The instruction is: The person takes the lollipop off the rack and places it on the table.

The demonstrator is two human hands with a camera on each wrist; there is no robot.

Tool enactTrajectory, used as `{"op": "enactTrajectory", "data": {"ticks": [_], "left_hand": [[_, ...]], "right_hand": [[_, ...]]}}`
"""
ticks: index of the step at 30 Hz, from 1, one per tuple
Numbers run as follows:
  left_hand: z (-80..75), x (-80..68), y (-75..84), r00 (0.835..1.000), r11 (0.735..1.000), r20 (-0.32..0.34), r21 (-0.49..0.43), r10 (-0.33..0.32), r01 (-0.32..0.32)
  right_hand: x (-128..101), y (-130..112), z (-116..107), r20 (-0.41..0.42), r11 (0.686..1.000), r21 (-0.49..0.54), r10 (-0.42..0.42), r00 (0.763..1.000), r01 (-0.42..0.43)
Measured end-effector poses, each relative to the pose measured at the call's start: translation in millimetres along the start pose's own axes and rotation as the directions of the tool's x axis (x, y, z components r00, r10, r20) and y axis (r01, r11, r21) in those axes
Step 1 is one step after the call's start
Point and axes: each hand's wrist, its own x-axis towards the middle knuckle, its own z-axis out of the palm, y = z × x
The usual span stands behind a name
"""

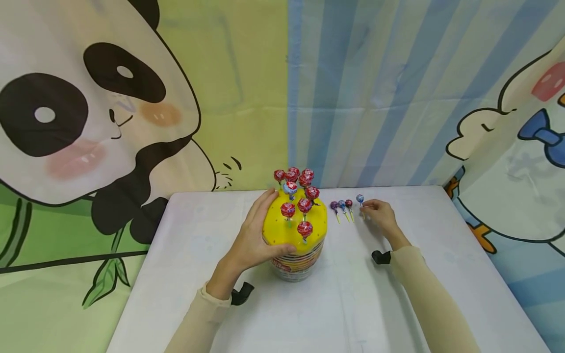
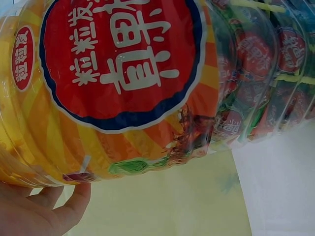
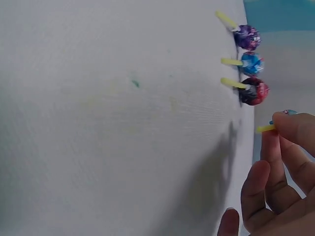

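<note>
I have the right hand [image 1: 380, 216] pinching a blue lollipop [image 1: 360, 198], ball toward twelve o'clock, stick toward six. From it, the yellow-topped jar [image 1: 287, 238] sits at nine o'clock, past three lollipops [image 1: 342, 204]; my nearer left hand [image 1: 253, 238] curves round the jar's rim.

Curtained tabletop setting, exact kind unclear, panda-print backdrop [image 1: 247, 98], blue-striped cloth [image 1: 375, 98], white table [image 1: 344, 304]
</note>
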Motion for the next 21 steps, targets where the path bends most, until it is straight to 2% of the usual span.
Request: {"op": "enactTrajectory", "data": {"ticks": [4,9,16,21], "left_hand": [[0.0,-0.2,0.6,1.0,1.0,0.0,-0.001,0.002,-0.002],[0.0,-0.8,-0.2,1.0,1.0,-0.002,0.005,-0.009,0.009],[0.6,-0.8,-1.7,1.0,1.0,-0.002,0.001,-0.013,0.013],[1.2,-0.5,-1.4,1.0,1.0,-0.004,0.003,-0.01,0.01]], "right_hand": [[7,6,5,0.009,0.999,-0.026,0.044,0.999,-0.043],[11,10,9,-0.004,0.998,-0.064,0.02,1.0,-0.02],[13,13,13,-0.036,0.984,-0.177,0.013,0.999,-0.02],[12,11,15,-0.041,0.981,-0.191,0.012,0.999,-0.02]]}}
